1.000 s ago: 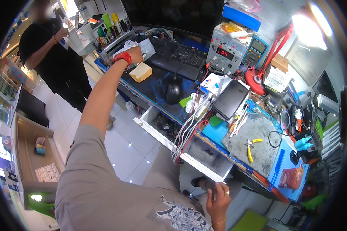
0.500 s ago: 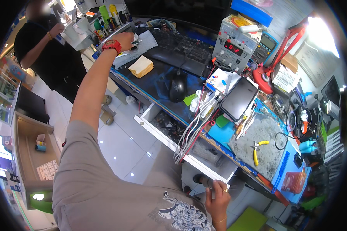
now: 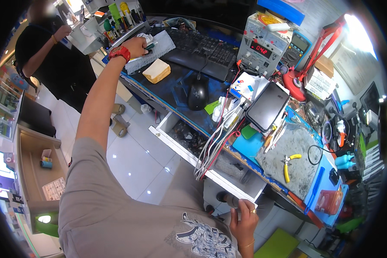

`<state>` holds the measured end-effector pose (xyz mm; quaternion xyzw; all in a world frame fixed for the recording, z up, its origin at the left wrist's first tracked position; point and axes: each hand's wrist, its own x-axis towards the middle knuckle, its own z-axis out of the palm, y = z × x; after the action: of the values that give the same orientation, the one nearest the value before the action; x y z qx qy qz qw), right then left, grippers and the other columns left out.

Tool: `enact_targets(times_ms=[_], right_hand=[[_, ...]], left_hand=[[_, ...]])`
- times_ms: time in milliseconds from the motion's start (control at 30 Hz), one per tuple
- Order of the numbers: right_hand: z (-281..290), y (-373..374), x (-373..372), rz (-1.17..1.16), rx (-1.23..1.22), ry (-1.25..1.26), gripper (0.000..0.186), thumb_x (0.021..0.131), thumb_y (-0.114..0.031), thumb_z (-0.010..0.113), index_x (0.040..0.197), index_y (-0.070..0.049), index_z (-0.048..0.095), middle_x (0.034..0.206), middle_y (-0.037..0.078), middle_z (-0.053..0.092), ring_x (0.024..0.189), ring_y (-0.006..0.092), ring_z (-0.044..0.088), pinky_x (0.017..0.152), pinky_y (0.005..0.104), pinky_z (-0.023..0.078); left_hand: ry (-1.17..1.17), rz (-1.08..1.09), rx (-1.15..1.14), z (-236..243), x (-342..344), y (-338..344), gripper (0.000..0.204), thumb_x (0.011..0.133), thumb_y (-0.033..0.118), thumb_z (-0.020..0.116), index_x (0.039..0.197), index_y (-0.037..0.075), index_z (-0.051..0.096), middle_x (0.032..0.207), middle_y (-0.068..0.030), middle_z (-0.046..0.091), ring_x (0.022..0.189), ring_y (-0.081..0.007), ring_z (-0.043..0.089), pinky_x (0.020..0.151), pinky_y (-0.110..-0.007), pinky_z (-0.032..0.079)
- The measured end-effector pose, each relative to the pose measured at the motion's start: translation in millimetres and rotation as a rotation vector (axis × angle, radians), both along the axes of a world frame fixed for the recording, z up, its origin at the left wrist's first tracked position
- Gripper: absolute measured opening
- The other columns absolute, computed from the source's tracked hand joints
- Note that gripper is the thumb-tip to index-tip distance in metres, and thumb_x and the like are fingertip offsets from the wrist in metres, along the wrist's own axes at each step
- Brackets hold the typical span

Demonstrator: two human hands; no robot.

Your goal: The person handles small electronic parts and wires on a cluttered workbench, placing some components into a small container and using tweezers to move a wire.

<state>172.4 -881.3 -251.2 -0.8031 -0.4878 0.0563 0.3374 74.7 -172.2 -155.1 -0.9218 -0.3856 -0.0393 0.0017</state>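
Observation:
My left hand (image 3: 135, 47), below a red wristwatch, reaches to the back left of the desk, its fingers closed round small items I cannot make out on a grey padded sheet (image 3: 154, 50). A yellowish sponge block (image 3: 156, 71) lies just nearer me, beside a black mouse (image 3: 197, 94) and keyboard (image 3: 206, 51). My right hand (image 3: 244, 217) is curled at the corner of an open white drawer (image 3: 174, 144), gripping its front edge. Cables hang across the drawer, which holds dark clutter.
A power supply (image 3: 262, 47), phone (image 3: 266, 105), yellow-handled pliers (image 3: 288, 167) and red lamp (image 3: 294, 86) crowd the desk's right. A tool holder (image 3: 127, 23) stands back left. A person in black (image 3: 51, 64) stands left, near a counter (image 3: 36, 163).
Since a second ago my left hand has moved farther back and left across the desk, onto the small items on the padded sheet. My right hand stays on the drawer edge.

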Motion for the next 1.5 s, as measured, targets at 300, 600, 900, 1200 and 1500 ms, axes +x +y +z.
enact_targets(times_ms=[300,600,900,1200,1500], right_hand=[[-2,-5,-3,0.002,-0.009,0.004,0.037,0.082,-0.007,0.078,0.116,0.002,0.066,0.109,0.02,0.068,0.092,0.0373,0.069,0.077,0.0434,0.057],[4,-19,5,-0.149,0.127,-0.104,0.033,0.079,-0.005,0.079,0.109,0.002,0.068,0.103,0.018,0.067,0.09,0.0377,0.066,0.08,0.0451,0.054],[-30,-25,22,-0.132,0.155,-0.159,0.032,0.083,-0.016,0.076,0.112,-0.006,0.07,0.112,0.01,0.063,0.108,0.0316,0.06,0.096,0.0432,0.049],[-15,-34,29,-0.088,0.258,-0.03,0.028,0.084,-0.017,0.076,0.109,-0.005,0.07,0.108,0.012,0.068,0.101,0.0317,0.065,0.09,0.043,0.053],[66,-16,166,-0.374,0.401,-0.272,0.022,0.09,-0.012,0.071,0.107,0.0,0.065,0.103,0.022,0.066,0.095,0.0412,0.066,0.082,0.0471,0.054]], left_hand=[[-0.072,-0.076,0.046,-9,-25,10,0.03,0.083,0.008,0.064,0.111,0.004,0.073,0.11,-0.0198,0.072,0.106,-0.0361,0.069,0.093,-0.041,0.053],[-0.978,-0.002,0.246,6,-18,-133,0.041,0.103,0.032,0.064,0.128,0.0,0.067,0.118,-0.0157,0.072,0.109,-0.0253,0.067,0.096,-0.037,0.051],[-1.233,0.08,-0.258,-136,4,-397,0.043,0.113,0.026,0.043,0.142,-0.006,0.045,0.143,-0.0183,0.048,0.134,-0.0277,0.047,0.114,-0.039,0.035],[-1.133,0.055,-0.237,-150,8,-397,0.05,0.113,0.035,0.038,0.146,-0.003,0.04,0.149,-0.0188,0.041,0.138,-0.0302,0.042,0.116,-0.041,0.031],[-1.181,0.124,-0.228,-156,6,-397,0.05,0.113,0.035,0.037,0.145,-0.004,0.041,0.148,-0.0195,0.042,0.14,-0.0313,0.04,0.117,-0.041,0.031]])
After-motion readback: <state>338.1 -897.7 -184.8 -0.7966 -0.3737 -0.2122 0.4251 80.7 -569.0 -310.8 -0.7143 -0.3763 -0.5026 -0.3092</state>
